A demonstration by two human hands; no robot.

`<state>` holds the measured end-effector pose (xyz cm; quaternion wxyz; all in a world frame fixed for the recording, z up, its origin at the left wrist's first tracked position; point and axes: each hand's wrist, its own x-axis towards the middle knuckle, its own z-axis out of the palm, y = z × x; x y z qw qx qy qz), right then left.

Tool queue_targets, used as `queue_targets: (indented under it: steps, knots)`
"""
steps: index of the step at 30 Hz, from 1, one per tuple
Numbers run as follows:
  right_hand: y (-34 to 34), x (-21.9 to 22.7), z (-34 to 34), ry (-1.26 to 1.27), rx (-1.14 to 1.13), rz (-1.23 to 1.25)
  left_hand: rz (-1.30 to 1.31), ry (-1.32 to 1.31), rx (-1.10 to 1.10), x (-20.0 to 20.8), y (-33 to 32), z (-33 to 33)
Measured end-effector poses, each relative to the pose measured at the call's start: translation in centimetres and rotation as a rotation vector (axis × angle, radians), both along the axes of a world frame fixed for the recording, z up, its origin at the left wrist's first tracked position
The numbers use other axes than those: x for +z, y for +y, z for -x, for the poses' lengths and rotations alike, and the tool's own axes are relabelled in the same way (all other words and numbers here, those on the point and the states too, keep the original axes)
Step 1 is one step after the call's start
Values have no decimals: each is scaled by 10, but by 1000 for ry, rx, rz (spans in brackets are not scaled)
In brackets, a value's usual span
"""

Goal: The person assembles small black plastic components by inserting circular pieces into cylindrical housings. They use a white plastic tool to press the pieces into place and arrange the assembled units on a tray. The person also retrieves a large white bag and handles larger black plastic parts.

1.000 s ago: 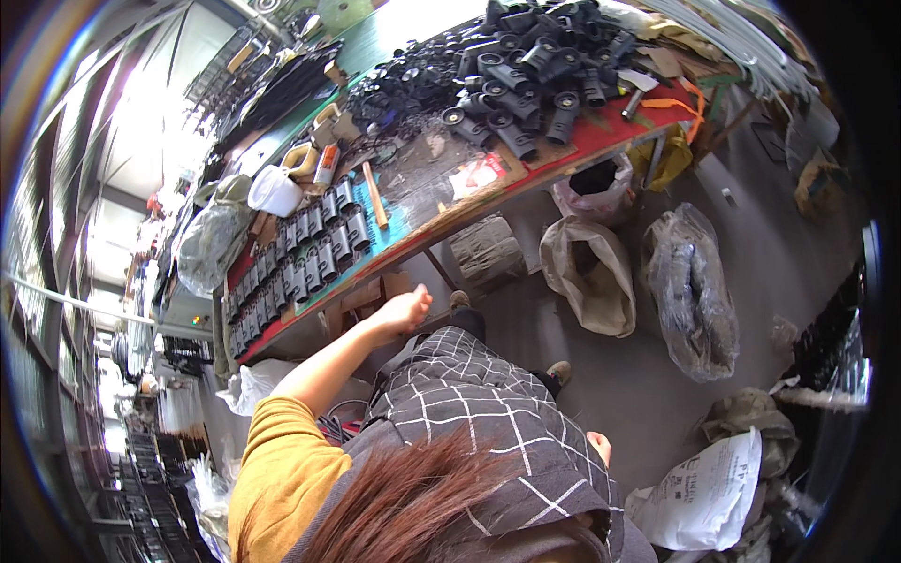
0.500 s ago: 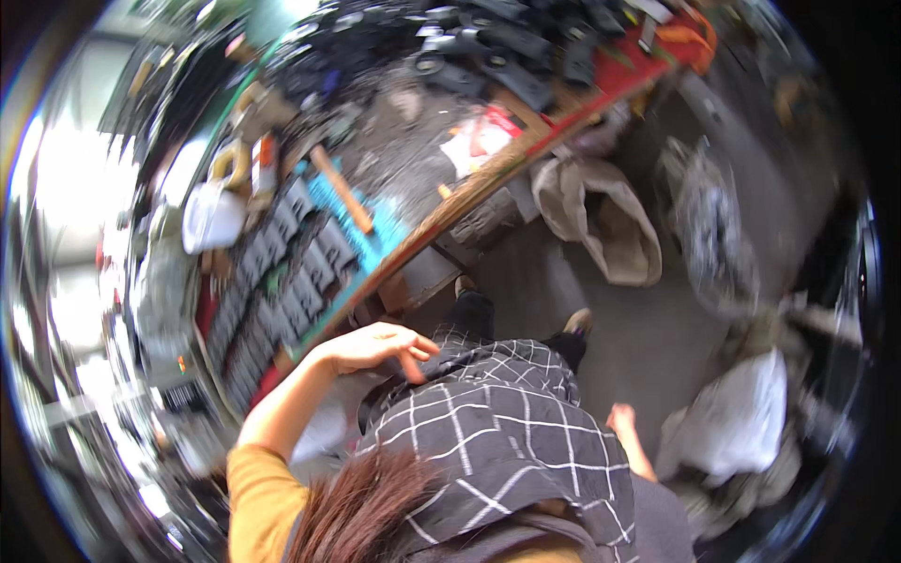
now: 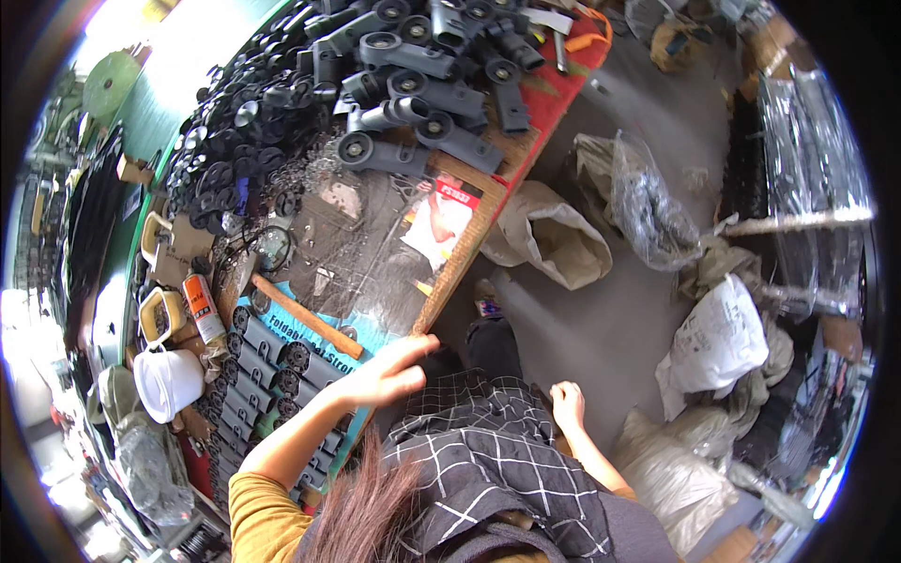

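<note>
My left hand (image 3: pixel 392 373) is held over the near edge of the workbench (image 3: pixel 474 230), fingers stretched out and nothing in them. Just beyond it a hammer (image 3: pixel 308 314) with a wooden handle lies on a blue printed sheet (image 3: pixel 380 336). Rows of grey plastic parts (image 3: pixel 251 375) with round black ends stand beside my left forearm. Off to the right of my checked apron hangs my right hand (image 3: pixel 567 405), its fingers loosely curled, with no object visible in it.
Loose grey plastic joints (image 3: pixel 404 61) and black round pieces (image 3: pixel 225 155) are heaped on the bench. A white bucket (image 3: pixel 169 383) and a spray can (image 3: pixel 202 305) stand at its left. An open beige sack (image 3: pixel 563 246), a clear plastic bag (image 3: pixel 652 216) and a white sack (image 3: pixel 718 342) are on the right.
My view has turned, so the bench stands more upright in the picture. My left hand is nearer the hammer, still stretched out. The right hand has come forward beside the apron.
</note>
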<state>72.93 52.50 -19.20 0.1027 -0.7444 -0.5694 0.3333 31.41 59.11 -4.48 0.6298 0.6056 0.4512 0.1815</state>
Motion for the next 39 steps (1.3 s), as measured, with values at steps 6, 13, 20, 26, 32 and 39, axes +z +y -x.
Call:
queue_targets:
  steps: [6, 13, 20, 26, 32, 39]
  knots:
    - [202, 50, 160, 325, 443, -323, 598, -165, -133, 21, -42, 23]
    - [308, 26, 201, 436, 469, -407, 595, -357, 987, 12, -27, 8]
    - [227, -28, 25, -74, 37, -2, 717, -433, 578, -27, 14, -33]
    - [93, 5, -124, -111, -583, 316, 626, -403, 230, -45, 68, -75]
    - [-28, 29, -172, -142, -810, 286, 496, -258, -41, -26, 124, -169]
    - [-90, -5, -250, -3, -883, 312, 332, -210, -340, -33, 180, -365]
